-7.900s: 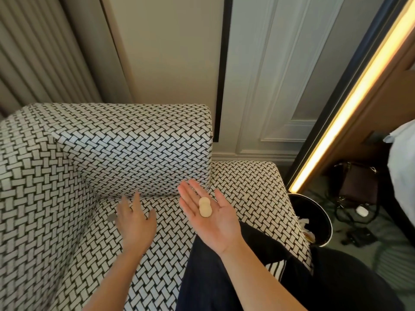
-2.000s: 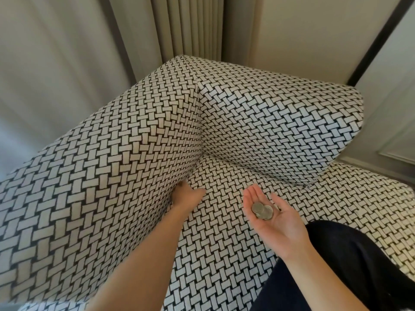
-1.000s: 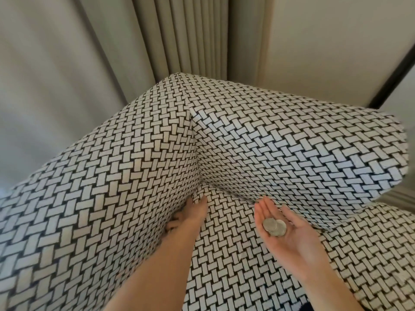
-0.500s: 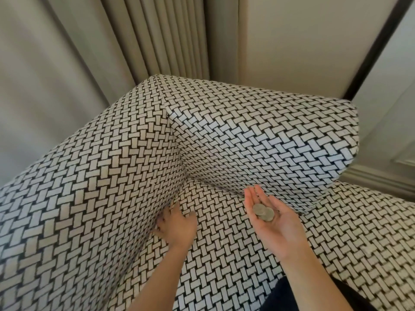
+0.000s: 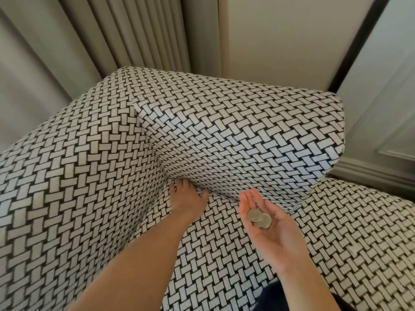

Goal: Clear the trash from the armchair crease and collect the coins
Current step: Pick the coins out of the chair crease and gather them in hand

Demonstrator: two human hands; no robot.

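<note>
The armchair [image 5: 224, 135] is covered in a black-and-white woven pattern. My left hand [image 5: 186, 200] reaches into the back corner of the seat, fingertips pushed into the crease [image 5: 222, 195] under the back cushion; the tips are hidden there. My right hand [image 5: 267, 230] hovers palm up over the seat, fingers relaxed, with silver coins [image 5: 259, 218] lying overlapped on the palm. No trash shows in the crease.
The chair's arm [image 5: 74, 176] rises on the left beside my left forearm. Pleated curtains [image 5: 139, 32] and a pale wall stand behind the chair, with a panelled door [image 5: 386, 104] at right. My dark-clothed knee [image 5: 298, 299] rests at the bottom edge.
My left hand has slid from the side crease along the arm up into the back corner. My right hand keeps the coins on its open palm.
</note>
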